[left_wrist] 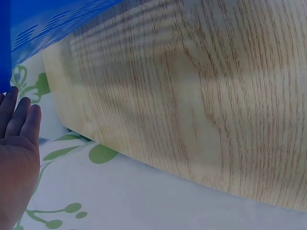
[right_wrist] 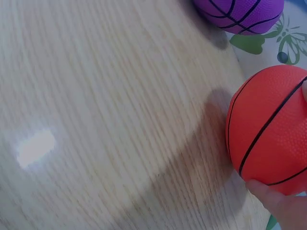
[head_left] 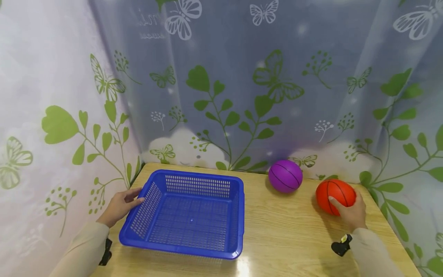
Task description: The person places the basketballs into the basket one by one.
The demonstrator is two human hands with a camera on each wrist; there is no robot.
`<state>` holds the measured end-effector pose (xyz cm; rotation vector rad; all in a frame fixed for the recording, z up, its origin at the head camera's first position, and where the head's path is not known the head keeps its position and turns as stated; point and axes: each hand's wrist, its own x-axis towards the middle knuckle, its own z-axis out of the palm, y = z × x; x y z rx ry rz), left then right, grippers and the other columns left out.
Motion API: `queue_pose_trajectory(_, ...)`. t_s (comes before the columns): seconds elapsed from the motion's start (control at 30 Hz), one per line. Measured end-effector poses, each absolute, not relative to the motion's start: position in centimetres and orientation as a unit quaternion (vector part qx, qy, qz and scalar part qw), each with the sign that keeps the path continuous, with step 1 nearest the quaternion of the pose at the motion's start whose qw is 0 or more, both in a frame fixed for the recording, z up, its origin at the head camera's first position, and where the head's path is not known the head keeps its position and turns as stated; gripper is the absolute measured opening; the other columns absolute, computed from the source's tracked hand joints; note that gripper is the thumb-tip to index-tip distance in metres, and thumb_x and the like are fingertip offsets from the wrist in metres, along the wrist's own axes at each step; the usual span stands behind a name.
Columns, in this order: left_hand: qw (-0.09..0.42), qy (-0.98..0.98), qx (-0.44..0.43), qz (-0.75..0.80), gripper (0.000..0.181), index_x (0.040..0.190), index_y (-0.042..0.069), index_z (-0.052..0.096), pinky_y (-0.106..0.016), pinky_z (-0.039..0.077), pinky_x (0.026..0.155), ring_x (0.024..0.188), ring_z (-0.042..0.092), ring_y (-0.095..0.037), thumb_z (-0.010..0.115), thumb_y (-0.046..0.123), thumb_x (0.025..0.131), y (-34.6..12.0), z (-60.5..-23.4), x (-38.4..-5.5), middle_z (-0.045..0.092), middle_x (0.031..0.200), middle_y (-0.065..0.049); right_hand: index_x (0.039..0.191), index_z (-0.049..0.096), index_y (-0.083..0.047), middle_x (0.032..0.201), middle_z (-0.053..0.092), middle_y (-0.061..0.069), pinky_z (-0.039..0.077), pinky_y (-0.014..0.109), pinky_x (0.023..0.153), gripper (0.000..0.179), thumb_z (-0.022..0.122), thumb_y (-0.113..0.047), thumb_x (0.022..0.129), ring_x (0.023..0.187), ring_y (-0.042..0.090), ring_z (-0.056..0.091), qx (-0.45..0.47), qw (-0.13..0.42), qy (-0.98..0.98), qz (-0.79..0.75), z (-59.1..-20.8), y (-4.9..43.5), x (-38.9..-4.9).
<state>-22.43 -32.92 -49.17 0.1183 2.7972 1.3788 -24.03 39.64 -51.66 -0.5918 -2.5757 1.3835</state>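
Note:
A blue plastic basket [head_left: 192,250] with slotted walls stands on the table with nothing inside. At its left rim is my left hand [head_left: 119,207], thumb over the edge and fingers along the outside, holding it there. In the left wrist view, the fingers of the left hand [left_wrist: 19,139] reach up to the blue rim [left_wrist: 5,48]. My right hand [head_left: 353,213] grips a red ball [head_left: 332,194] with black lines, thumb on the near side and fingers round the right side. The right wrist view shows the red ball [right_wrist: 268,124] close up, the hand partly cut off.
Left of the red ball, near the table's back edge, lies a purple ball [head_left: 285,176] with black lines. The wood-grain table [head_left: 277,231] meets a printed curtain [head_left: 235,77] at the back and both sides.

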Motion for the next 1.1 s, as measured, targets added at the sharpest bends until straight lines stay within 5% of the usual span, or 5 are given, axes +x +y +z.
queue_pose_trajectory(0.47, 0.024, 0.894, 0.018, 0.447, 0.062, 0.140, -0.008, 0.042, -0.046, 0.048, 0.096, 0.124, 0.049, -0.044, 0.063, 0.029, 0.094, -32.7, -48.9, -22.3, 0.047, 0.136, -0.031, 0.154, 0.013, -0.014, 0.153, 0.025, 0.020, 0.045, 0.059, 0.097, 0.091, 0.068, -0.041, 0.087, 0.131, 0.044, 0.036, -0.158, 0.137, -0.841, 0.498, -47.5, 37.0, -24.2)
queue_pose_trajectory(0.6, 0.034, 0.896, 0.009, 0.443, 0.063, 0.140, -0.008, 0.041, -0.045, 0.049, 0.096, 0.124, 0.049, -0.044, 0.063, 0.029, 0.094, -32.7, -49.0, -22.3, 0.046, 0.137, -0.031, 0.155, 0.012, -0.019, 0.155, 0.022, 0.018, 0.056, 0.034, 0.080, 0.093, 0.070, -0.042, 0.085, 0.131, 0.044, 0.035, -0.141, 0.132, -0.838, 0.511, -45.5, 35.0, -24.5)
queue_pose_trajectory(0.77, 0.039, 0.898, 0.004, 0.439, 0.062, 0.140, -0.008, 0.041, -0.046, 0.049, 0.095, 0.123, 0.050, -0.044, 0.063, 0.028, 0.094, -32.7, -48.9, -22.3, 0.046, 0.137, -0.031, 0.155, 0.012, -0.020, 0.153, 0.022, 0.020, 0.046, 0.013, 0.064, 0.093, 0.070, -0.040, 0.085, 0.121, 0.043, 0.039, -0.090, 0.129, -0.838, 0.522, -42.9, 31.5, -24.3)
queue_pose_trajectory(0.93, 0.039, 0.897, 0.003, 0.440, 0.060, 0.140, -0.008, 0.042, -0.043, 0.052, 0.092, 0.122, 0.052, -0.044, 0.063, 0.025, 0.094, -32.5, -48.7, -22.2, 0.048, 0.135, -0.031, 0.155, 0.013, -0.024, 0.155, 0.018, 0.014, 0.051, 0.019, 0.070, 0.091, 0.071, -0.038, 0.086, 0.117, 0.037, 0.041, -0.036, 0.104, -0.829, 0.548, -40.8, 27.3, -24.3)
queue_pose_trajectory(1.1, 0.037, 0.897, 0.005, 0.441, 0.059, 0.139, -0.009, 0.042, -0.043, 0.050, 0.094, 0.123, 0.050, -0.043, 0.063, 0.024, 0.094, -32.4, -48.9, -22.4, 0.047, 0.136, -0.031, 0.153, 0.017, -0.029, 0.154, 0.020, 0.011, 0.054, 0.044, 0.084, 0.088, 0.073, -0.034, 0.085, 0.119, 0.039, 0.043, 0.018, 0.069, -0.817, 0.572, -39.2, 22.7, -24.4)
